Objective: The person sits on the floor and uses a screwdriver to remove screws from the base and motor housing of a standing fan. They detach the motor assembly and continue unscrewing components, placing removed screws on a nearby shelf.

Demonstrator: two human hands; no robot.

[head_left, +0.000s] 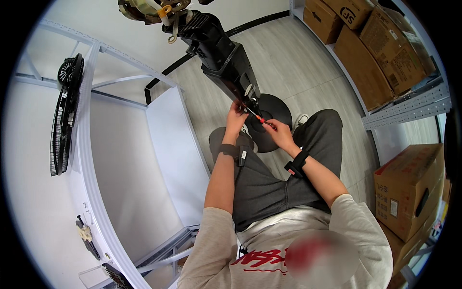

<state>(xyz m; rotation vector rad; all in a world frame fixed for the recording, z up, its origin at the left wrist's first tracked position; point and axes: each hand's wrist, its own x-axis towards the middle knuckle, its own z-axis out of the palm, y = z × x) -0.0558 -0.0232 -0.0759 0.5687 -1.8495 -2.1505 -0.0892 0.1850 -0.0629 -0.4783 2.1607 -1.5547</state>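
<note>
A black stand fan's column [231,67] leans over the floor in front of me, with its bare motor [156,9] at the top and a round black base [279,115] below. My left hand [235,118] is closed at the column's lower edge, fingertips bent against it; the exact hold is partly hidden. My right hand [281,134] grips a red-handled screwdriver [261,119]. Its shaft slants up and left to the lower part of the column, close to my left fingers. The very tip cannot be made out there.
On the white shelf at left stand a black fan grille [65,118], pliers [86,236] and a black bristled brush [115,275]. Cardboard boxes [368,67] fill the rack at far right; another carton [409,188] sits nearer. My knees flank the base.
</note>
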